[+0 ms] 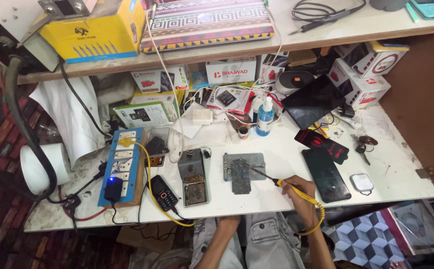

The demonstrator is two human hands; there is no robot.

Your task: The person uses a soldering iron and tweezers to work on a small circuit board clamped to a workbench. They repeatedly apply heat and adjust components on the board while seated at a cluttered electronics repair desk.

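My right hand [299, 192] grips a yellow-handled soldering iron [278, 182], and its thin tip touches a dark circuit board [240, 177]. The board is clamped in a grey metal holder [256, 159] at the middle of the white bench. A yellow cord runs from the iron past my right wrist. My left hand [228, 222] is at the bench's front edge below the board, mostly hidden, and I cannot tell whether it holds anything.
A metal iron stand [194, 177], a black keypad phone [163, 193] and a blue power strip [122, 164] lie left of the board. To the right are a black smartphone [326, 174], a small white case [362, 183] and keys [364, 144]. Behind stand a blue bottle [265, 117], a dark tablet [312, 99] and several boxes.
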